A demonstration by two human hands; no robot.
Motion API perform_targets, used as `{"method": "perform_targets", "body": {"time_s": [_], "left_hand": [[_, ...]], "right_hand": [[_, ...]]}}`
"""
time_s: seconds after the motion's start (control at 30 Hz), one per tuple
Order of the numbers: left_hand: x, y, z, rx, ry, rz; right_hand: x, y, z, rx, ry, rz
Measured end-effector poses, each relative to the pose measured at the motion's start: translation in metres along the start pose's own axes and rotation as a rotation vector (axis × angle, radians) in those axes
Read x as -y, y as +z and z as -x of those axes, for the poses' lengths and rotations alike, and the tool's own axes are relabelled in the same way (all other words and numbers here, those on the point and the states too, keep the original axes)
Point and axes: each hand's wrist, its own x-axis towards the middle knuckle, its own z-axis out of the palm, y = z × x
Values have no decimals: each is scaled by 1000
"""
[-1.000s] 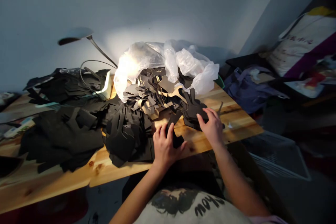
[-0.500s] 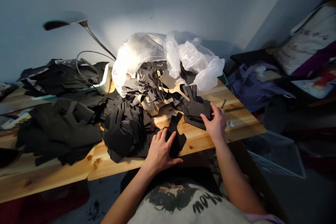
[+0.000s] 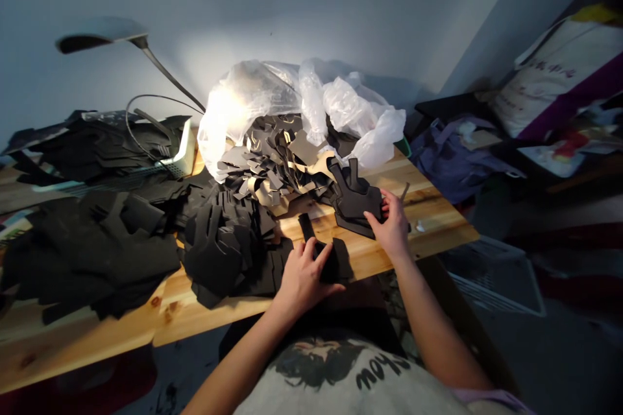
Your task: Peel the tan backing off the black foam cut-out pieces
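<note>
My left hand (image 3: 305,275) lies at the table's front edge, fingers apart and pressing down on a black cut-out piece (image 3: 342,260) of thin sheet material. Part of that piece is hidden beneath the palm. To the right, my right hand (image 3: 390,225) grips the edge of a small stack of black cut-out pieces (image 3: 357,202), thumb on top and fingers at the far side. Left of my left hand is a large heap of similar black pieces (image 3: 214,253). Behind both hands lies a pile of small black and tan scraps (image 3: 272,168).
White plastic bags (image 3: 357,107) stand behind the scraps. A desk lamp (image 3: 141,42) leans over the left side. More black sheets fill a pale basket (image 3: 183,152) and cover the left of the wooden table (image 3: 204,322). A white crate (image 3: 496,272) sits low at the right.
The piece beneath my left hand has turned, its narrow arm now pointing up and left. My right hand stays at the stack. The whole view has shifted slightly.
</note>
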Motion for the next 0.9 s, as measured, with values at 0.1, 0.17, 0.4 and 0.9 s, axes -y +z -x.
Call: {"method": "perform_targets", "body": {"time_s": [0.1,0.17,0.4,0.9], "left_hand": [[-13,11,7,-92,-61,-25],[-15,13,9,-105,-58,-10],[-3,2,-4,-191,37,56],[-8,14,-122,-71,267,36]], "right_hand": [[3,-1,2,-7,-32,-2],[4,0,4,-5,-54,-14],[6,8,6,-9,-18,-35],[22,8,-25,237,228,13]]}}
